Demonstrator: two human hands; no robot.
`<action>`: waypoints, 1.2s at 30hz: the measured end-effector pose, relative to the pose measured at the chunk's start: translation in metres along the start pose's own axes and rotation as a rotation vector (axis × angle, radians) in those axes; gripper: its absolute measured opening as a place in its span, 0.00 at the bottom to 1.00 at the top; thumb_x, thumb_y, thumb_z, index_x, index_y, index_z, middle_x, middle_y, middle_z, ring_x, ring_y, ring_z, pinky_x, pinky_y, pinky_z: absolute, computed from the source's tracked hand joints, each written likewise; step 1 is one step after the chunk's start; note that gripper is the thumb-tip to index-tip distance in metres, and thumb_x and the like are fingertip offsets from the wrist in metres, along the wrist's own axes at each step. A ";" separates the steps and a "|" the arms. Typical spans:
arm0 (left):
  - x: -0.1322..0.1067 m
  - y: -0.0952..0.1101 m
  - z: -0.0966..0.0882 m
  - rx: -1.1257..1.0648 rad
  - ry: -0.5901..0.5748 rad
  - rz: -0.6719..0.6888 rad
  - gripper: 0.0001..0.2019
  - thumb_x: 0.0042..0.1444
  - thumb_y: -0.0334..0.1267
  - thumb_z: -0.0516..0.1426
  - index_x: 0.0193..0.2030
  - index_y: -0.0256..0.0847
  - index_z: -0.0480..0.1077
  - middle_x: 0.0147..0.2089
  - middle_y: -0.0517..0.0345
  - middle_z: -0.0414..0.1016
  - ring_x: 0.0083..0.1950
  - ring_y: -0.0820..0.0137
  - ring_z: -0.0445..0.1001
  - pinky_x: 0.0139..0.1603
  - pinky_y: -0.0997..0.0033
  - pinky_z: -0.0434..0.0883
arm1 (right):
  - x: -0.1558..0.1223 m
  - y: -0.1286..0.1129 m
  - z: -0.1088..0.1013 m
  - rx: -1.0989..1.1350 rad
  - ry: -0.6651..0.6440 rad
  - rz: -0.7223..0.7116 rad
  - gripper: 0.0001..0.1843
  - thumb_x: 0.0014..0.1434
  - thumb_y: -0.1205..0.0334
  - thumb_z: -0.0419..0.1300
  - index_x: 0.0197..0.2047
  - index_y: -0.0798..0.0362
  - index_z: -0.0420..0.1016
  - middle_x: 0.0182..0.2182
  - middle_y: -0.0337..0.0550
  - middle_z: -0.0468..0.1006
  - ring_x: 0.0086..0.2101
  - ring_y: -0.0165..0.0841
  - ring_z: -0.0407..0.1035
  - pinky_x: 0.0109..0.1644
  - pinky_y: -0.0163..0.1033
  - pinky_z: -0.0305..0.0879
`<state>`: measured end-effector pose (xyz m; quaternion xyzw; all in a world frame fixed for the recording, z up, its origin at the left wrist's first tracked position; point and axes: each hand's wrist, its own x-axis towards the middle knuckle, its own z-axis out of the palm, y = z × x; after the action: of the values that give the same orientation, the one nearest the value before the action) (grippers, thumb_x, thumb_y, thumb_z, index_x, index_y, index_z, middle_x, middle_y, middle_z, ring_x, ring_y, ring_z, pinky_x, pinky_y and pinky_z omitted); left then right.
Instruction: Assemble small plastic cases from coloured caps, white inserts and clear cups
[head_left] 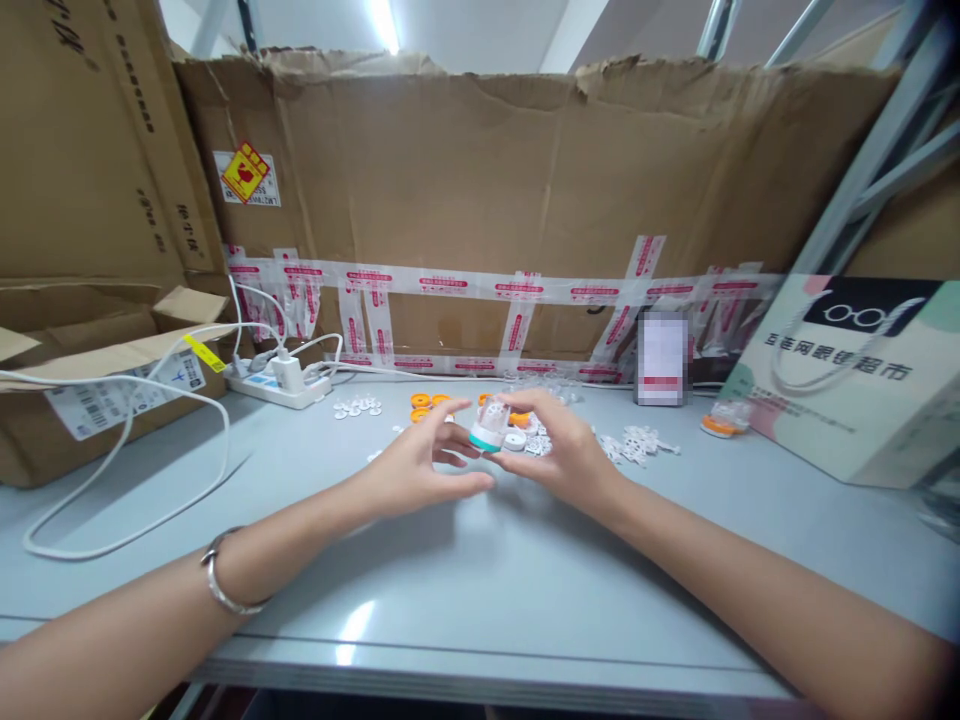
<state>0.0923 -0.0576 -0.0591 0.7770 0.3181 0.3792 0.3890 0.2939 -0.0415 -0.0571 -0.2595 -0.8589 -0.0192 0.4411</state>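
Between thumb and fingers, my right hand [551, 438] holds a small clear-topped plastic container [489, 425] with a white and teal base, tilted slightly above the table. My left hand [424, 455] is just left of it with thumb and fingers apart; whether its fingertips touch the container I cannot tell. Behind the hands lie several orange round parts [421, 402], partly covered by my left hand. A white round part [515, 440] shows beside my right fingers. Small white pieces [637, 444] form a pile to the right, and white discs [357, 406] lie to the left.
A phone [662, 360] leans upright against a large taped cardboard box [480, 170]. At the right stand a paper bag [847, 380] and an orange-based clear container [726, 420]. On the left are a power strip [300, 392], a looping white cable [225, 450] and an open carton [97, 400].
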 end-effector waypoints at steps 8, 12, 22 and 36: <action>0.001 0.009 0.007 -0.058 0.069 -0.107 0.16 0.55 0.46 0.54 0.45 0.37 0.70 0.41 0.53 0.73 0.43 0.66 0.71 0.44 0.67 0.66 | 0.007 -0.011 0.000 0.325 -0.073 0.175 0.23 0.48 0.58 0.65 0.48 0.48 0.66 0.46 0.47 0.71 0.45 0.37 0.67 0.48 0.46 0.67; 0.000 0.010 0.010 0.044 0.111 -0.081 0.16 0.54 0.47 0.55 0.42 0.37 0.72 0.36 0.56 0.74 0.39 0.67 0.70 0.40 0.70 0.66 | 0.014 -0.017 -0.001 0.669 -0.090 0.486 0.14 0.51 0.55 0.62 0.40 0.50 0.68 0.39 0.43 0.75 0.39 0.32 0.71 0.45 0.43 0.68; -0.003 0.014 0.014 -0.199 0.011 -0.076 0.12 0.53 0.43 0.56 0.39 0.35 0.71 0.33 0.57 0.69 0.36 0.71 0.66 0.37 0.71 0.64 | 0.014 -0.039 -0.001 0.728 0.064 0.540 0.13 0.48 0.55 0.64 0.30 0.52 0.63 0.32 0.42 0.74 0.35 0.32 0.71 0.40 0.41 0.69; -0.008 0.023 0.020 0.480 0.090 0.138 0.10 0.55 0.40 0.53 0.36 0.35 0.69 0.28 0.58 0.67 0.29 0.72 0.63 0.33 0.72 0.60 | 0.011 -0.023 -0.002 0.051 -0.269 0.433 0.21 0.58 0.50 0.47 0.19 0.53 0.56 0.17 0.34 0.58 0.21 0.26 0.54 0.26 0.34 0.50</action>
<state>0.1095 -0.0824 -0.0504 0.8493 0.3621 0.3529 0.1520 0.2793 -0.0574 -0.0424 -0.4264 -0.8345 0.1324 0.3229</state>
